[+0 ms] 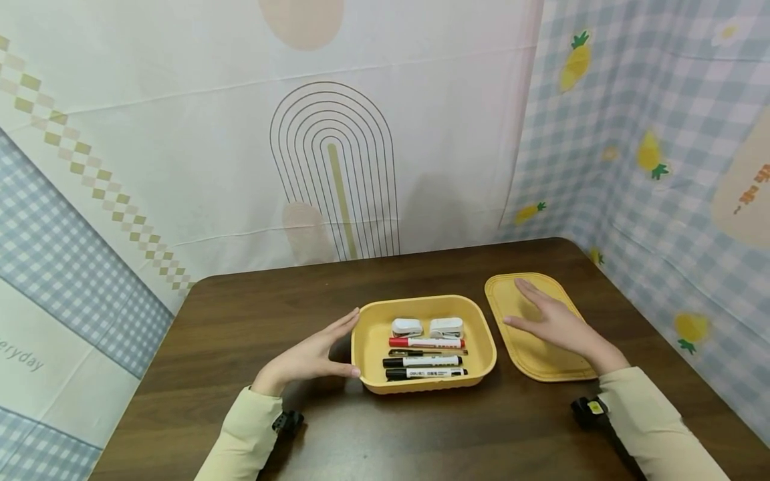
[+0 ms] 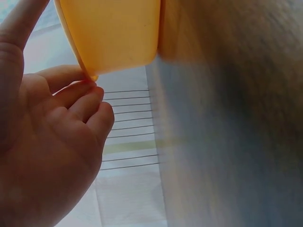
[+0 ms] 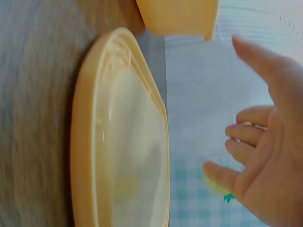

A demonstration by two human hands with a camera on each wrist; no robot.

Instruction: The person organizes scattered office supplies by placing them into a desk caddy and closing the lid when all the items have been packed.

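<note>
A yellow plastic box point(image 1: 421, 386) stands uncovered on the table. My left hand point(image 1: 309, 361) is at its left side, thumb and fingertips spread along the rim; in the left wrist view the fingertips touch the corner of the box point(image 2: 113, 33). Inside lie two small white staplers point(image 1: 407, 327), a red-capped marker point(image 1: 426, 343), a slim black pen point(image 1: 424, 352) and two black-capped markers point(image 1: 426, 373). To the right, the yellow lid point(image 1: 544, 357) lies flat. Over it hovers my right hand point(image 1: 556, 323), fingers extended and holding nothing; the right wrist view shows it apart from the lid point(image 3: 137, 132).
The dark wooden table point(image 1: 265, 300) backs onto a white printed curtain point(image 1: 198, 133). A blue checked curtain with pineapples point(image 1: 644, 220) hangs along the right edge. Dark wrist cameras point(image 1: 589, 411) sit under both sleeves.
</note>
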